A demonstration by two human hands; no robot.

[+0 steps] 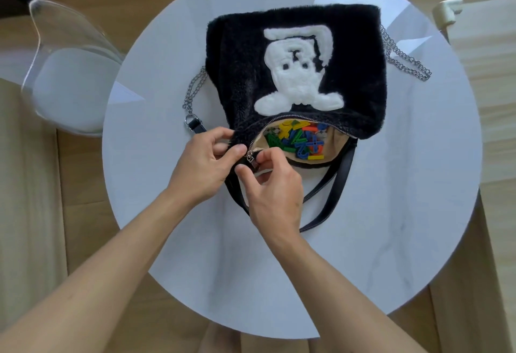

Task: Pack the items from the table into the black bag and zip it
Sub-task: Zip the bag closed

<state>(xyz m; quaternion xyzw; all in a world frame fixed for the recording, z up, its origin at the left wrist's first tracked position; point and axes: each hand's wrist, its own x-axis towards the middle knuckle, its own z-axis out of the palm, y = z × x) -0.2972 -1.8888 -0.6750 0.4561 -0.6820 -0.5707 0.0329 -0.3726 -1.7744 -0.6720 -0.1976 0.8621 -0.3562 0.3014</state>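
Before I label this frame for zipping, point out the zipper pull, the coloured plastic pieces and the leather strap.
zipper pull (252,157), head view, metal slider at the opening's left end
coloured plastic pieces (297,140), head view, middle of the pile inside
leather strap (335,188), head view, black band below the opening

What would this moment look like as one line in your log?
step: zipping | black bag: open, colourful pieces inside | left hand: pinching bag edge | right hand: at zipper pull | table: bag only

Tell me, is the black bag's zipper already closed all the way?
No, the black bag gapes open, showing colourful plastic pieces inside, with the zipper slider at the left end.
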